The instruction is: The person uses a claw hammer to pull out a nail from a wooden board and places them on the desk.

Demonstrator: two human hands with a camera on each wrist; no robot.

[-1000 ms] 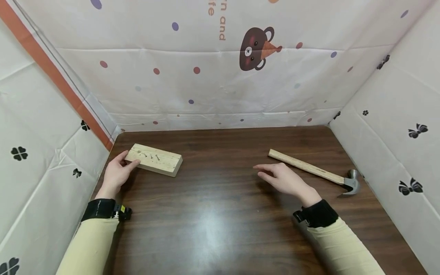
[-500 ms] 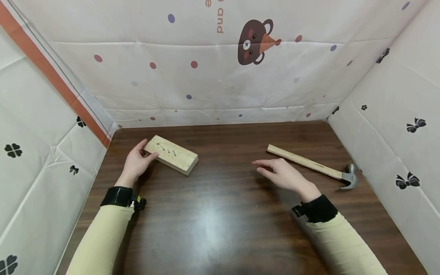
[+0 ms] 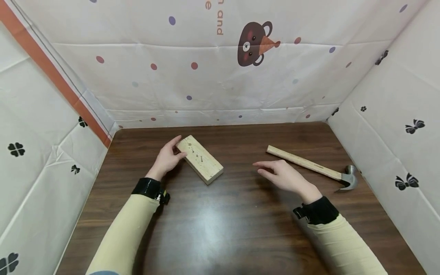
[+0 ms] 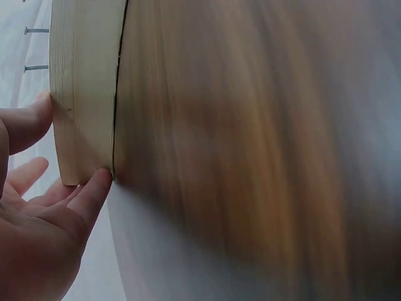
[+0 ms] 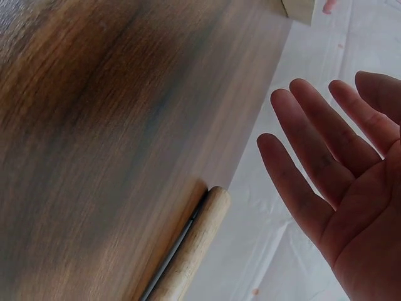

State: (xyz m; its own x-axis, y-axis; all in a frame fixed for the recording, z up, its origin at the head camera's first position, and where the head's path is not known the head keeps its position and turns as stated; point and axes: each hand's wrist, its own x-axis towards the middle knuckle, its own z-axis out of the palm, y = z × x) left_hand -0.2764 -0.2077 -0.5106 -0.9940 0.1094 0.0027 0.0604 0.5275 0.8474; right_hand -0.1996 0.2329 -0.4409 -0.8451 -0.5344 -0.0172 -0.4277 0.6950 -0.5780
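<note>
A pale wooden block [image 3: 206,162] lies flat at the middle-left of the table, angled toward the front right. Several thin nails [image 3: 201,158] stand up from its top face; two nails [image 4: 36,68] show in profile in the left wrist view. My left hand [image 3: 167,158] holds the block's far left end, thumb at the top edge and fingertips against the end face. My right hand [image 3: 283,176] hovers above the table with fingers extended, holding nothing. Just beyond it lies a claw hammer [image 3: 306,163], its wooden handle [image 5: 197,241] nearest the hand and its metal head [image 3: 349,178] to the right.
The dark brown wooden table [image 3: 220,217] ends at the back against a hanging printed sheet [image 3: 144,91]. More white sheeting [image 3: 395,152] rises along the right side, and a sheet with an orange stripe [image 3: 55,72] along the left.
My left hand has moved the block rightward from the table's left side toward the middle, turning it clockwise. The right hand and the hammer have stayed in place.
</note>
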